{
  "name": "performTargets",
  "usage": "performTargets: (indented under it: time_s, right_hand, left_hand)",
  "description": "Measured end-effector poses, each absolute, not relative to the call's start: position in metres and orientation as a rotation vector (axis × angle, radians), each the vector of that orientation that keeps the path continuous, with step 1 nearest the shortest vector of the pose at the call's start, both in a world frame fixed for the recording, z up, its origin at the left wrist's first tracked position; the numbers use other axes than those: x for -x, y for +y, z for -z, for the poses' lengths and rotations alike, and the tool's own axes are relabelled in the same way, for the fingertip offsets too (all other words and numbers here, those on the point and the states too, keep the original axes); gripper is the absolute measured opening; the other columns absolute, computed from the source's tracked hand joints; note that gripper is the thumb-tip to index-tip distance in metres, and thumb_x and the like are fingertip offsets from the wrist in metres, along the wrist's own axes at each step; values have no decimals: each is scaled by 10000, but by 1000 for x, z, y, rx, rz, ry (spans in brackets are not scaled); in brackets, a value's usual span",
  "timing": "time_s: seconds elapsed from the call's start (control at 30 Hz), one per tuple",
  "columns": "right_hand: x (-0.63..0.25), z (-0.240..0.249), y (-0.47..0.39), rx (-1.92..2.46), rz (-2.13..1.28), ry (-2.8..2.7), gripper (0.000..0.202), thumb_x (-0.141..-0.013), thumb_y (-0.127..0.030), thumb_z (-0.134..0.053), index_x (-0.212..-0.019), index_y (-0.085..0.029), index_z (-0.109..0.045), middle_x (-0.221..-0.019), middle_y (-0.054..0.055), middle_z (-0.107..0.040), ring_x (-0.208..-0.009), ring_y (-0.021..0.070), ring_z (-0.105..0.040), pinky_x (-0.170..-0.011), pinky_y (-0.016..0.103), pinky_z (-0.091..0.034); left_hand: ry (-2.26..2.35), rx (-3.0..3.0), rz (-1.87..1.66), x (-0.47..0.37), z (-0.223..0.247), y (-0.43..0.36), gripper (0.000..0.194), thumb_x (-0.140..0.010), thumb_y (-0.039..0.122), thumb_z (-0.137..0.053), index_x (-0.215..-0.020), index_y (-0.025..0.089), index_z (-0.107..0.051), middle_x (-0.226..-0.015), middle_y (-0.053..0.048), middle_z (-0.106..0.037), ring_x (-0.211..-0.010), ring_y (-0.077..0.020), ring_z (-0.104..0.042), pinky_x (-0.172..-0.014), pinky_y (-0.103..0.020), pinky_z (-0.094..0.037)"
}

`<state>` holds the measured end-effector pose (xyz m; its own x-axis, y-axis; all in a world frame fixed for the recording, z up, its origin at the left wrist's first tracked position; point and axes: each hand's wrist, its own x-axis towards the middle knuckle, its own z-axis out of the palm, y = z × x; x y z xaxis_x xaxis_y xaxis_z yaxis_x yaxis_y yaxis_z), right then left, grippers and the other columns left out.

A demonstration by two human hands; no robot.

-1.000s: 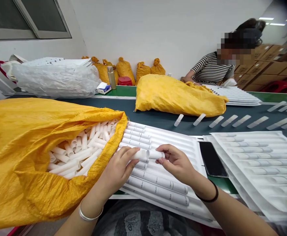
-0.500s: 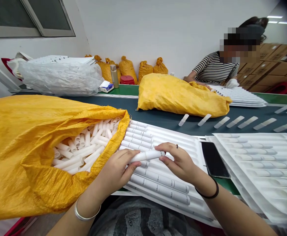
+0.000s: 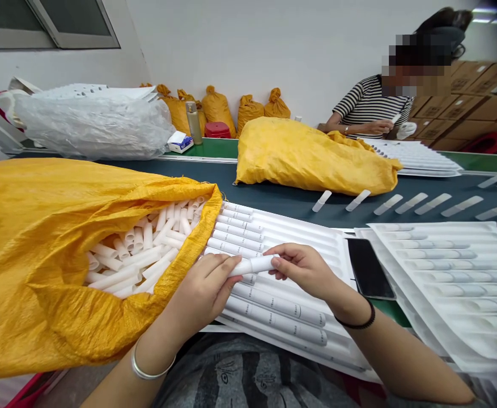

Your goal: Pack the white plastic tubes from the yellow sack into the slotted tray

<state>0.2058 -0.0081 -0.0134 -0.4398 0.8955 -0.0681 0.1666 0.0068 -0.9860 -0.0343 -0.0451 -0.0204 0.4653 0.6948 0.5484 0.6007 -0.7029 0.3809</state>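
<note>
Between my two hands lies a white tube (image 3: pixel 254 265), held nearly level, with a seam around its middle. My left hand (image 3: pixel 208 289) is closed on its left end, thumb below and fingers above. My right hand (image 3: pixel 301 269) pinches the right end between thumb and fingers. Beneath them a white ribbed tray (image 3: pixel 311 238) carries rows of printed white tubes (image 3: pixel 274 309) in its grooves. To the left, an open yellow woven sack (image 3: pixel 73 226) shows many loose plain white tubes (image 3: pixel 141 249) inside its mouth.
A black phone (image 3: pixel 369 266) lies right of the tray, beside stacked trays with tubes (image 3: pixel 447 272). Several tubes rest on the dark belt (image 3: pixel 433 204). Another yellow sack (image 3: pixel 311 153) lies across it. A co-worker (image 3: pixel 371 107) in stripes holds a small white piece beyond.
My right fingers have shifted around the tube's right end, and the tube has turned a little. The view has moved slightly. Across the belt, the co-worker's hand has risen with a white piece.
</note>
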Motion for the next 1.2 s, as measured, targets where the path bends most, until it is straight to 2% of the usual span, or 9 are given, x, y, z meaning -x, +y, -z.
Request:
performTargets:
  time_s: [0.2,0.4,0.57,0.7,0.83,0.9,1.0,1.1,1.2]
  right_hand:
    - [-201,19,-5,1096,-1755,-1577,367,-847,-469,-587,-921,-115,-648,-692,42,-651,-552,99,-560,-535,230,-479]
    - [-203,13,-19,985,-1051,-2126,317,-890,-335,-552,-1165,-176,-569,-1080,94,-655,-903,182,-614,-821,324,-486]
    - [-205,14,-31,915,-910,-2309,284,-914,-317,-523,-1159,-183,-574,-1034,81,-673,-875,171,-631,-797,283,-494]
    - [-203,30,-4,1022,-502,-2549,232,-835,-296,-613,-1021,-166,-665,-946,110,-648,-882,225,-596,-770,318,-475]
    - [-224,40,75,1734,-260,-2269,276,-801,-323,-611,-1020,-160,-649,-934,94,-653,-885,226,-589,-766,294,-437]
    - [-242,42,120,1945,-235,-2102,339,-878,-315,-501,-1146,-123,-581,-995,117,-646,-916,226,-596,-754,294,-438]
    - [-266,50,169,2207,-330,-1978,340,-926,-329,-459,-1101,-66,-585,-972,123,-640,-852,193,-619,-705,286,-465]
    - [-280,57,192,2389,-480,-1967,295,-913,-368,-535,-1023,-103,-606,-952,63,-638,-802,143,-619,-718,303,-507]
    - [-289,52,196,2506,-567,-1990,293,-847,-374,-628,-945,-98,-637,-904,82,-656,-801,180,-628,-728,351,-513]
  left_hand:
    - [1167,-2769,-986,29,28,-44,385,-862,117,-565,-1238,105,-488,-994,-116,-623,-902,-219,-560,-808,-379,-507]
    - [1148,-2612,-1011,24,28,-47,486,-889,134,-508,-1354,76,-380,-929,-114,-626,-846,-210,-560,-737,-353,-516]
    - [1058,-2548,-999,16,35,-57,529,-880,82,-475,-1390,135,-347,-928,-87,-626,-838,-187,-562,-740,-316,-512]
    - [1217,-2599,-736,29,44,-46,601,-914,271,-492,-1450,157,-245,-1035,-112,-628,-930,-226,-574,-801,-359,-518]
    - [1966,-2445,-556,92,41,-15,460,-933,311,-346,-1298,58,-465,-1236,-216,-543,-1147,-330,-498,-954,-485,-430]
    - [2354,-2208,-151,133,40,-3,390,-890,237,-336,-1135,80,-596,-1154,-225,-573,-1054,-378,-535,-891,-552,-417]
    - [2429,-1976,258,181,43,-2,289,-800,221,-426,-924,136,-673,-998,-209,-629,-929,-413,-571,-800,-605,-398]
    - [2370,-1972,289,202,48,-15,229,-762,274,-508,-844,154,-685,-855,-175,-654,-899,-389,-588,-810,-549,-412]
    - [2429,-1961,208,211,52,-29,295,-764,411,-539,-886,181,-677,-879,-159,-644,-840,-364,-595,-657,-422,-459]
